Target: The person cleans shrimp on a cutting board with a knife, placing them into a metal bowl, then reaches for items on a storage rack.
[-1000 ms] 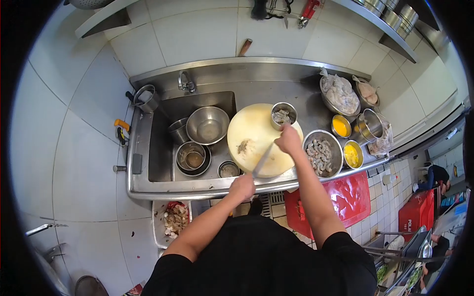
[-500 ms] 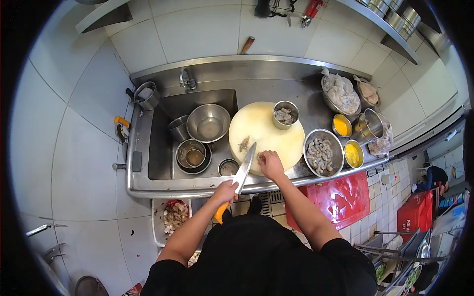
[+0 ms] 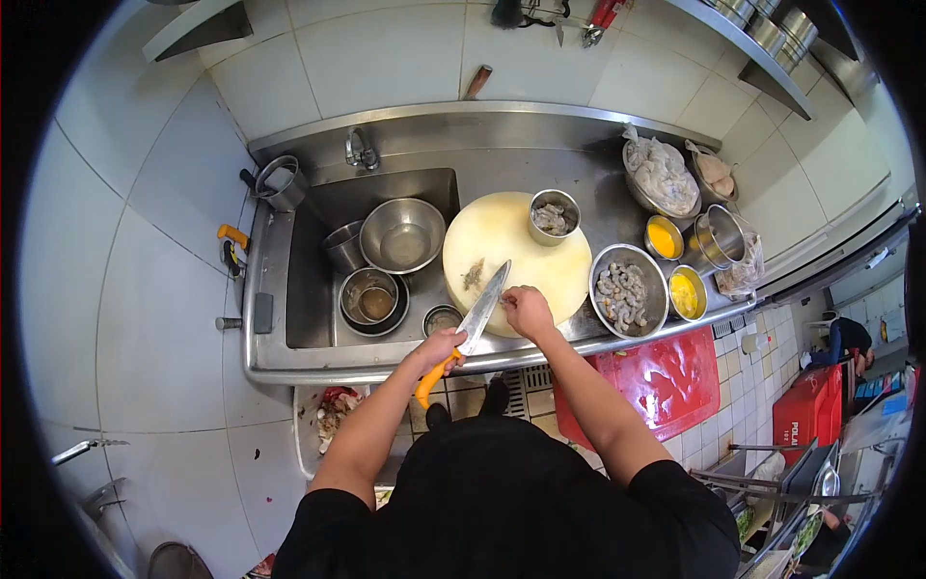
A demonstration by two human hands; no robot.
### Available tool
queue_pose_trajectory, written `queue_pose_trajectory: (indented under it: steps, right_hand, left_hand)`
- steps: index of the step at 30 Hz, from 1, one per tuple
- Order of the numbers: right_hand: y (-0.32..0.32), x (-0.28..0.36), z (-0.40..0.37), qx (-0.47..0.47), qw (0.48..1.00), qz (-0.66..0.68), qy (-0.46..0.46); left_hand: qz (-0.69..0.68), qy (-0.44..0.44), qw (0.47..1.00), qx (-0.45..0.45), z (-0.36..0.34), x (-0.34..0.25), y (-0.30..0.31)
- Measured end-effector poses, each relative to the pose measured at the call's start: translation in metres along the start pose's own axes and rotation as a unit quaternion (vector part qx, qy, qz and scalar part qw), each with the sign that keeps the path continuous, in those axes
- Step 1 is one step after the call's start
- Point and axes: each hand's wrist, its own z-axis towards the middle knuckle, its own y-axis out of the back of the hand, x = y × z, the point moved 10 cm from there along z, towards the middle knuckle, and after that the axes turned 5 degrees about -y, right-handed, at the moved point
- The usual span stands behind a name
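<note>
My left hand (image 3: 439,351) is closed round the yellow handle of a kitchen knife (image 3: 485,308), its blade slanting up over the near part of a round cutting board (image 3: 477,227). Close to the blade, the fingers of my right hand (image 3: 528,312) are pinched together; what lies in them is mostly hidden. A small heap of greyish scraps (image 3: 474,274) lies on the board left of the knife tip. At the board's far right stands a metal cup (image 3: 545,233) with shrimp inside. Peeled shrimp (image 3: 622,295) fill part of a steel bowl (image 3: 658,301) right of the board.
A sink (image 3: 311,294) on the left holds several metal bowls and pots. To the right are two cups of yellow contents (image 3: 665,237), stacked metal cups (image 3: 719,241) and a bagged bowl (image 3: 664,176). Below the counter sits a red lid (image 3: 656,391). Another person (image 3: 849,343) is far right.
The knife blade has shifted slightly right and up, turning steeper beside my right fingertips. My right hand stays pinched over the board. The whole view has moved slightly.
</note>
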Motion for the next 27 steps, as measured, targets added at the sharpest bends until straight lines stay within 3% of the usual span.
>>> queue_pose_trajectory:
  steps: [9, 14, 18, 20, 22, 24, 27]
  right_hand:
    - [-0.003, -0.022, 0.003, 0.02, 0.985, 0.068, -0.158]
    - [-0.031, -0.068, 0.001, 0.02, 0.928, 0.214, -0.304]
    - [-0.027, -0.069, 0.001, -0.002, 0.94, 0.147, -0.309]
    - [0.004, -0.028, 0.003, -0.051, 0.981, 0.059, -0.177]
    - [0.006, -0.024, 0.003, -0.032, 0.988, 0.048, -0.141]
    - [0.007, -0.021, 0.002, -0.011, 0.994, 0.036, -0.104]
    - [0.008, -0.012, 0.002, 0.014, 0.997, 0.057, -0.055]
  left_hand:
    - [0.066, -0.029, 0.997, -0.001, -0.033, 0.052, 0.003]
    - [0.092, -0.025, 0.995, 0.013, -0.065, 0.073, -0.006]
    - [0.085, 0.011, 0.996, 0.02, -0.09, 0.078, 0.007]
    - [0.063, -0.013, 0.998, -0.007, -0.091, 0.069, 0.02]
    - [0.077, -0.021, 0.997, -0.025, -0.089, 0.055, 0.026]
    - [0.151, -0.045, 0.982, -0.105, -0.085, 0.03, 0.037]
    - [0.2, -0.06, 0.971, -0.118, -0.077, 0.002, 0.022]
